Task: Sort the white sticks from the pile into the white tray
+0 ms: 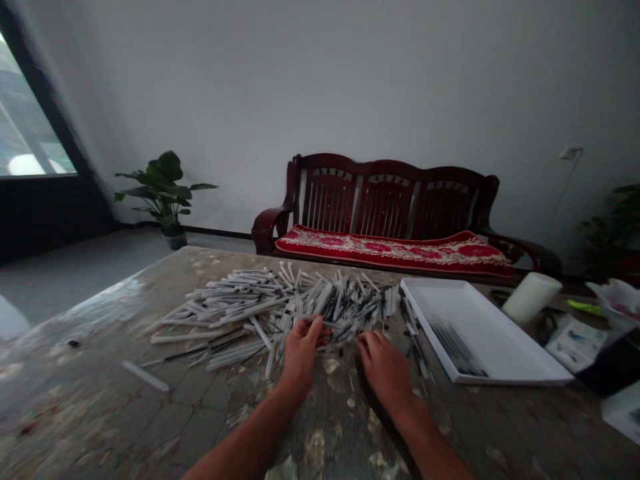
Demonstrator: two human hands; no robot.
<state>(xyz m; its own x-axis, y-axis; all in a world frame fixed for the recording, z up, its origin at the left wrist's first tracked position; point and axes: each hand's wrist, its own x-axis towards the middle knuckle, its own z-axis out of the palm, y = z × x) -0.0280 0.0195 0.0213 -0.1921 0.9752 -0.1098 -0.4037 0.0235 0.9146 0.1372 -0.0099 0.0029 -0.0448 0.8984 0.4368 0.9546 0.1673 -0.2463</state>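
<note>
A large heap of slender pen-like sticks (240, 293), white and grey with some black ones, lies spread over the table. At the near edge of the heap, my left hand (301, 343) has its thumb and fingers closed on what looks like one pale pen-like stick. My right hand (384, 365) is a little to the right, fingers curled together close to the heap; what they hold, if anything, is hidden. Right of it, a shallow white tray (505, 333) contains several thin grey sticks with dark ends (457, 347), lying side by side.
One white stick (145, 376) lies apart at the left of the patterned table (165, 427). A white roll (532, 297) and a small printed box (575, 341) sit beyond the tray. Behind the table are a wooden bench (370, 200) and a potted plant (167, 190).
</note>
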